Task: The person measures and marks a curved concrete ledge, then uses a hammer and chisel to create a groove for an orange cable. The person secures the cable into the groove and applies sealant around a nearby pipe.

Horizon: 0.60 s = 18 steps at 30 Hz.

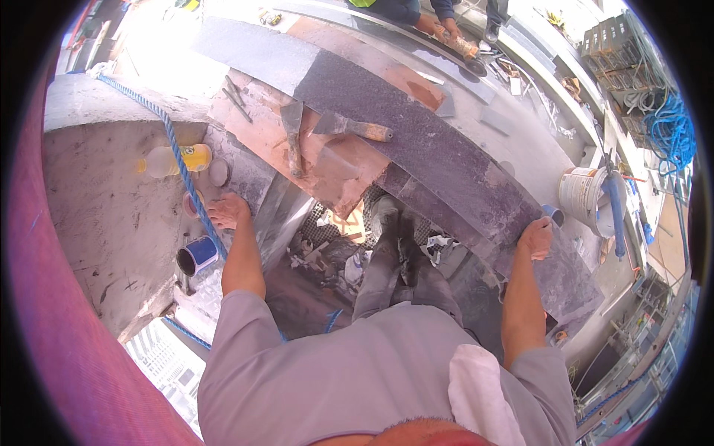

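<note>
My left hand point(229, 212) rests on the dusty ledge at the left, fingers stretched out, beside a blue rope point(172, 134) and a small round tub point(192, 204). At the right, my right hand point(537, 239) is closed with curled fingers against the long dark slab point(416, 137); whether it grips anything is hidden. Two scrapers lie ahead of me: one scraper point(293, 137) on the reddish surface point(264, 145), and a wooden-handled scraper point(368, 131) reaching onto the slab. A blue cup point(198, 256) lies tipped near my left forearm.
Rubble point(320, 256) surrounds my feet in the gap below. A yellow-labelled bottle point(178, 160) lies on the left. To the right stand a white bucket point(581, 195) and a coil of blue rope point(669, 134). A co-worker's hands point(450, 33) show at the far side.
</note>
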Each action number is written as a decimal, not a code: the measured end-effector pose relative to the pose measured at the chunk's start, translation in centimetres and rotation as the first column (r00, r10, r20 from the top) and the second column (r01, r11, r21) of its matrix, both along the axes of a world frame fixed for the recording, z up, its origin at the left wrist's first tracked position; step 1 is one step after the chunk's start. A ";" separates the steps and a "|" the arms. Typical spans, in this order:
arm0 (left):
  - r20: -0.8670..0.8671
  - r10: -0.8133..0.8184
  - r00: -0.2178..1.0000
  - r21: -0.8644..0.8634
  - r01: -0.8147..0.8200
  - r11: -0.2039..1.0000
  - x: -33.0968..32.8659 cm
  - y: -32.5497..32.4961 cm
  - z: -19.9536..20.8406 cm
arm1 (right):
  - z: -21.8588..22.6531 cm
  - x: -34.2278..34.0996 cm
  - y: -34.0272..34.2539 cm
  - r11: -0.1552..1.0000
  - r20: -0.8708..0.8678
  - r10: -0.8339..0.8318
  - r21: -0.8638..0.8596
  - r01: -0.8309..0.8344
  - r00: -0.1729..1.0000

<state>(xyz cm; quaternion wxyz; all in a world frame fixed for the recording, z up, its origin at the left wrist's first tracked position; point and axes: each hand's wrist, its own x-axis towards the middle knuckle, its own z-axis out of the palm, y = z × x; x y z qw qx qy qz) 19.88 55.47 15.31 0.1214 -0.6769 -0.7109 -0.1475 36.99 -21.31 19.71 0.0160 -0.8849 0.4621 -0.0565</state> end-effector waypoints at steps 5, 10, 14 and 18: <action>0.005 -0.010 1.000 0.023 0.010 1.000 0.0 -0.1 -0.3 | 0.1 -0.2 0.4 0.999 0.033 -0.038 -0.002 0.038 0.999; 0.010 -0.026 1.000 0.036 0.026 0.999 -0.6 0.4 -0.9 | -0.3 -0.3 -0.2 0.999 -0.014 -0.049 -0.008 0.049 0.999; 0.032 -0.032 0.999 0.062 0.030 0.998 -0.2 0.3 -0.8 | -0.6 0.1 -0.6 0.997 -0.048 -0.079 0.004 0.079 0.996; 0.043 -0.035 0.998 -0.012 0.036 0.999 0.1 -0.5 0.7 | -0.7 0.2 -0.4 0.997 -0.039 -0.076 0.030 0.077 0.996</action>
